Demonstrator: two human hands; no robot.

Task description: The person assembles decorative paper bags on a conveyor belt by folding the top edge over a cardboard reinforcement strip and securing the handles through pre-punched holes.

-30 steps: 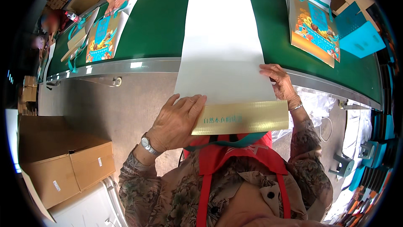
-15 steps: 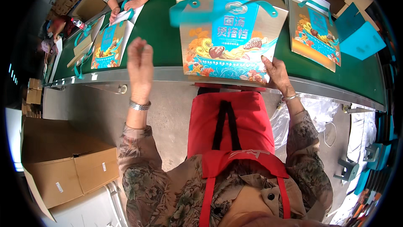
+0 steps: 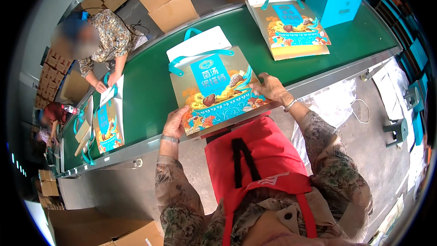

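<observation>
In front of me a gold and turquoise paper gift bag point(image 3: 214, 93), printed with a bowl of food, leans back on the green table at its near edge. A turquoise ribbon handle point(image 3: 200, 58) lies across its upper front, and a white inner panel stands up behind it. My left hand point(image 3: 175, 124) grips the lower left corner, thumb on the front. At the lower right edge my right hand point(image 3: 272, 88) holds the bag, with some fingers hidden beneath or behind it.
A similar bag point(image 3: 296, 32) lies at the far right beside a turquoise box point(image 3: 341, 2). At left, a co-worker's hands point(image 3: 105, 83) touch another bag point(image 3: 108, 125). The green table point(image 3: 145, 105) has a metal edge. Cardboard boxes point(image 3: 159, 0) stand behind; a plastic stool point(image 3: 397, 132) is at right.
My left hand has come down from beside the bag to its lower left corner. The bag has tilted back, its ribbon handle has settled, and the whole view has turned.
</observation>
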